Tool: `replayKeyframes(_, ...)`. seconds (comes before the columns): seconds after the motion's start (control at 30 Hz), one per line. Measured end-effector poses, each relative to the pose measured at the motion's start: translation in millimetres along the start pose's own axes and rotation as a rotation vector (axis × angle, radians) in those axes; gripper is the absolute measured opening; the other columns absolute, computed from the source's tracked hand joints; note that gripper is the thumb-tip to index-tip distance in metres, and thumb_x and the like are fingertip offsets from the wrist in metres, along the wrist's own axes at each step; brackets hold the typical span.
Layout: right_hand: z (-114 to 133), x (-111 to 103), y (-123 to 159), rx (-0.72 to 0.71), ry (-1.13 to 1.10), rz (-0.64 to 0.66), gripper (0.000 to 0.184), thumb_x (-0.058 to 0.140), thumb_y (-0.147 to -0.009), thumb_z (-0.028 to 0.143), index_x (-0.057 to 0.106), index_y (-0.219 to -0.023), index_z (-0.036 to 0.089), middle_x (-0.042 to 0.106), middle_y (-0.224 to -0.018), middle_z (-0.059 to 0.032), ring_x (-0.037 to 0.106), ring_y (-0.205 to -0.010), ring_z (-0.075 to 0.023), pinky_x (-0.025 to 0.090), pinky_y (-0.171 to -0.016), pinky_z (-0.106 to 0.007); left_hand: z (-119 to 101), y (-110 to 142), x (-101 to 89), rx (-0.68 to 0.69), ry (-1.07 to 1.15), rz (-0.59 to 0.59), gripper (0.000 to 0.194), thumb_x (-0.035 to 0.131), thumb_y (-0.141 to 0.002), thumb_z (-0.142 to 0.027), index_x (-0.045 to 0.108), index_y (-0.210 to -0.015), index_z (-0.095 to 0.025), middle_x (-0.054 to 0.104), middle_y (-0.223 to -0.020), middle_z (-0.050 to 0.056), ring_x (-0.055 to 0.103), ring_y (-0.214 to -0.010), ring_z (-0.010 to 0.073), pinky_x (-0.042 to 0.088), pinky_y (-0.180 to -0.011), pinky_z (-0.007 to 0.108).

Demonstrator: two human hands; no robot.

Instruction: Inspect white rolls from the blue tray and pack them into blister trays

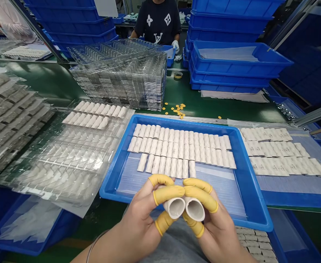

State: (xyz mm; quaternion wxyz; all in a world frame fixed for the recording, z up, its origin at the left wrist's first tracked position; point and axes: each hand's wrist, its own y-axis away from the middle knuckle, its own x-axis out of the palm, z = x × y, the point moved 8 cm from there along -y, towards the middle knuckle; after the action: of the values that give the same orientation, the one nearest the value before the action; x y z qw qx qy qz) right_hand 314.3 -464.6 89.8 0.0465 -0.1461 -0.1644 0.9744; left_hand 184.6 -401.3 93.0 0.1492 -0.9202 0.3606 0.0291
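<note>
My left hand, with yellow finger cots on its fingertips, grips a short white tube whose open end faces me. Beside it, my right hand, also in yellow finger cots, pinches a second white tube. The two tubes lie side by side, nearly touching, over the near rim of a blue tray. Inside that tray, rows of similar white tubes lie on a pale liner, the nearest row shorter than the others. What the tubes are for, I cannot tell.
At left, a clear plastic tray holds white pieces. Behind it rises a stack of clear trays. More white tubes lie at right. Yellow discs, a tape roll and stacked blue bins stand farther back, near another person.
</note>
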Motion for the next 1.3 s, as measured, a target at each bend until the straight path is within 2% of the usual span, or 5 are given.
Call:
replayKeyframes(0.33, 2, -7, 1, -0.06, 0.068, -0.033, 0.057, 0.053, -0.086, -0.007, 0.055, -0.134, 0.025, 0.044, -0.111, -0.0047, 0.05, -0.102, -0.0212, 0.042, -0.109, -0.045, -3, 1, -2.3, 0.027, -0.136, 0.01, 0.047, 0.06, -0.093, -0.011, 0.055, -0.133, -0.034, 0.047, -0.108, 0.005, 0.049, -0.103, 0.0207, 0.047, -0.09, 0.038)
replayKeyframes(0.57, 25, 1, 3, -0.273, 0.234, 0.154, 0.057, 0.048, -0.072, -0.01, 0.06, -0.119, 0.019, 0.042, -0.108, -0.0046, 0.046, -0.102, -0.0235, 0.031, -0.116, -0.054, -5, 1, -4.7, 0.017, -0.096, -0.015, 0.045, 0.059, -0.094, -0.009, 0.056, -0.131, -0.034, 0.046, -0.105, 0.003, 0.05, -0.099, 0.0175, 0.047, -0.088, 0.032)
replayKeyframes(0.73, 15, 0, 12, -0.249, 0.25, 0.204, 0.061, 0.047, -0.077, -0.011, 0.054, -0.131, 0.016, 0.043, -0.109, -0.0051, 0.049, -0.101, -0.0219, 0.034, -0.116, -0.056, 0, 4, -6.5, -0.028, -0.054, -0.027, 0.045, 0.06, -0.094, -0.01, 0.056, -0.131, -0.035, 0.046, -0.107, 0.003, 0.049, -0.098, 0.0168, 0.047, -0.088, 0.031)
replayKeyframes(1.03, 15, -19, 14, -0.216, 0.212, -0.013, 0.067, 0.056, -0.075, -0.012, 0.053, -0.13, 0.026, 0.055, -0.114, -0.005, 0.057, -0.107, -0.0232, 0.039, -0.116, -0.051, -5, 1, -5.2, 0.001, -0.128, -0.018, 0.045, 0.062, -0.093, -0.011, 0.057, -0.13, -0.035, 0.049, -0.104, 0.003, 0.053, -0.096, 0.0188, 0.047, -0.086, 0.035)
replayKeyframes(1.3, 24, -3, 6, -0.323, 0.397, 0.128, 0.066, 0.049, -0.069, -0.007, 0.059, -0.128, 0.023, 0.051, -0.104, -0.0064, 0.057, -0.092, -0.0234, 0.046, -0.104, -0.056, -3, 2, -2.7, 0.012, -0.102, 0.001, 0.043, 0.061, -0.093, -0.012, 0.056, -0.13, -0.033, 0.049, -0.103, 0.004, 0.052, -0.096, 0.0191, 0.047, -0.086, 0.035)
